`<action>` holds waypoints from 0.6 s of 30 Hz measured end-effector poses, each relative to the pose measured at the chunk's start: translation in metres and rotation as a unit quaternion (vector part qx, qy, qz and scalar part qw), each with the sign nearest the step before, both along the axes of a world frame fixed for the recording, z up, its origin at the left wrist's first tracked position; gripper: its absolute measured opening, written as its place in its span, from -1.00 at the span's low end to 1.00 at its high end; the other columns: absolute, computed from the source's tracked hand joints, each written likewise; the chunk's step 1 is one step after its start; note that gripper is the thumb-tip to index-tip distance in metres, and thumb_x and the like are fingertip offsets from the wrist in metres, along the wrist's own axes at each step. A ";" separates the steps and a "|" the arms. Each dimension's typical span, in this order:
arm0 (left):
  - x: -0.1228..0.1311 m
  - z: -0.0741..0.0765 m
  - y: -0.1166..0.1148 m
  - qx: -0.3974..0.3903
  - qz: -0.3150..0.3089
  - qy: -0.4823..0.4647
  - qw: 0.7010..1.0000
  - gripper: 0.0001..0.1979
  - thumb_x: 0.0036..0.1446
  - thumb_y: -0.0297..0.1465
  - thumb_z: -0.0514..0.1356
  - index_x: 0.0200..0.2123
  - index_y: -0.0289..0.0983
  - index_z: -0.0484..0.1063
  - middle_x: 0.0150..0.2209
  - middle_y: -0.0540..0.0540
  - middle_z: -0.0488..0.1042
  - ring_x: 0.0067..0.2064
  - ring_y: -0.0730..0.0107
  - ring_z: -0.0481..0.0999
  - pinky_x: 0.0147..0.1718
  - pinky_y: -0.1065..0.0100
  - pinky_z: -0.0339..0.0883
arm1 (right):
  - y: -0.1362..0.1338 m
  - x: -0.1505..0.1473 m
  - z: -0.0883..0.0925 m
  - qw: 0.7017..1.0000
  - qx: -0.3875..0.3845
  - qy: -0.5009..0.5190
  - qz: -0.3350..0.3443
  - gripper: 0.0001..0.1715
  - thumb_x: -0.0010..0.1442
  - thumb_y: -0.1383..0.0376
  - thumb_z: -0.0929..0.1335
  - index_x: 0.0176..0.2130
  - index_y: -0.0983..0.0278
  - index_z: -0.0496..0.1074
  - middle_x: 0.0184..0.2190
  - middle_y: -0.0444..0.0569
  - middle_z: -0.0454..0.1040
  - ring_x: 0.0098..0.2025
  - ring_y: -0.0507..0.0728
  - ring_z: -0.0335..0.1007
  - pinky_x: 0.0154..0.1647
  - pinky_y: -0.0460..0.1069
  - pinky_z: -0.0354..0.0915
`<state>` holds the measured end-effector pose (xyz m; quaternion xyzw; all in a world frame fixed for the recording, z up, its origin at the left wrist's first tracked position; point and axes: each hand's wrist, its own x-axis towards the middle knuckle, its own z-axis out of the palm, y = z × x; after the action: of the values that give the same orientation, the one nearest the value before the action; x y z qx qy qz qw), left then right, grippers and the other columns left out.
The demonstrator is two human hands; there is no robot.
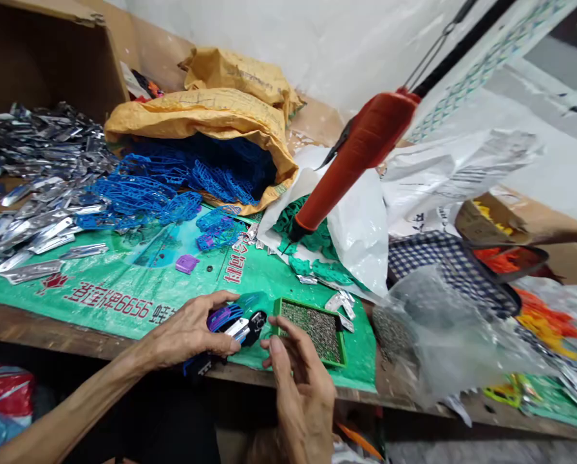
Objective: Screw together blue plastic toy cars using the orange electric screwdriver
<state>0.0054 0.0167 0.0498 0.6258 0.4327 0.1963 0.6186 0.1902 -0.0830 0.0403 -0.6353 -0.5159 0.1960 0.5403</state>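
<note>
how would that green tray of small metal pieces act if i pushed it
The shallow green rectangular tray would probably slide rather than tip, since its walls look low. It may feel heavy for its size, given the many small grey metallic pieces inside, which seem loose enough to spill.

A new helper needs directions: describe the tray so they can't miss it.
Go to the green mat's front edge, by the right hand. The tray lies just beyond, holding grey bits. Its straight green rim sets it apart from the clear bag on its right.
</note>
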 end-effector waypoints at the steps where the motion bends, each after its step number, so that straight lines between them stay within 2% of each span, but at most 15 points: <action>1: 0.003 0.001 0.004 -0.001 -0.018 -0.003 1.000 -0.30 -0.08 -0.13 0.40 0.16 -0.17 0.47 -0.05 -0.10 0.55 -0.18 0.11 0.59 -0.23 0.26 0.50 | 0.003 0.003 -0.001 0.999 0.016 -0.051 0.003 -0.65 0.34 0.23 0.37 0.09 0.21 0.52 0.02 0.15 0.59 -0.19 0.14 0.63 -0.31 -0.04 0.57; 4: 0.010 0.004 0.014 0.049 -0.055 0.009 0.997 -0.48 -0.06 -0.17 0.40 0.02 -0.14 0.61 -0.07 -0.06 0.57 -0.13 0.11 0.59 -0.24 0.33 0.46 | 0.011 0.002 -0.008 0.986 0.042 -0.163 0.016 -0.61 0.35 0.33 0.34 0.14 0.22 0.49 0.11 0.21 0.53 0.04 0.21 0.58 -0.17 0.02 0.59; 8: 0.011 0.010 0.021 0.104 -0.094 0.062 0.988 -0.50 0.02 -0.13 0.37 0.05 -0.12 0.61 -0.09 -0.04 0.64 -0.09 0.08 0.59 -0.16 0.32 0.43 | 0.016 -0.002 -0.013 0.981 0.051 -0.186 0.013 -0.66 0.36 0.33 0.34 0.11 0.26 0.50 0.05 0.20 0.54 0.07 0.21 0.57 -0.01 0.07 0.57; 11: 0.009 0.011 0.018 0.130 -0.095 0.103 0.982 -0.48 0.11 -0.04 0.30 0.09 -0.13 0.57 -0.11 -0.04 0.66 -0.12 0.09 0.60 -0.15 0.30 0.42 | 0.015 0.000 -0.012 0.983 0.035 -0.177 0.012 -0.67 0.37 0.32 0.35 0.10 0.26 0.50 0.05 0.20 0.53 0.03 0.20 0.59 -0.08 0.04 0.59; 15: 0.008 0.006 0.013 0.211 -0.052 0.127 0.968 -0.52 0.13 0.00 0.27 0.01 -0.13 0.62 -0.01 -0.12 0.63 0.07 -0.04 0.53 0.08 0.18 0.34 | 0.019 0.002 -0.009 0.982 0.019 -0.188 0.028 -0.68 0.37 0.30 0.35 0.08 0.29 0.52 0.04 0.22 0.54 0.01 0.21 0.60 -0.31 -0.04 0.59; 18: 0.009 0.002 0.014 0.174 -0.048 0.092 0.979 -0.56 0.13 -0.02 0.29 -0.01 -0.10 0.65 -0.02 -0.11 0.63 0.02 -0.03 0.56 0.03 0.18 0.38 | 0.021 0.004 -0.006 0.979 0.010 -0.202 0.037 -0.67 0.36 0.30 0.35 0.08 0.30 0.53 0.04 0.23 0.55 0.01 0.22 0.60 -0.40 -0.07 0.55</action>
<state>0.0143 0.0303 0.0523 0.7590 0.4164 0.1804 0.4670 0.1941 -0.0617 0.0343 -0.6371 -0.6393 0.0781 0.4234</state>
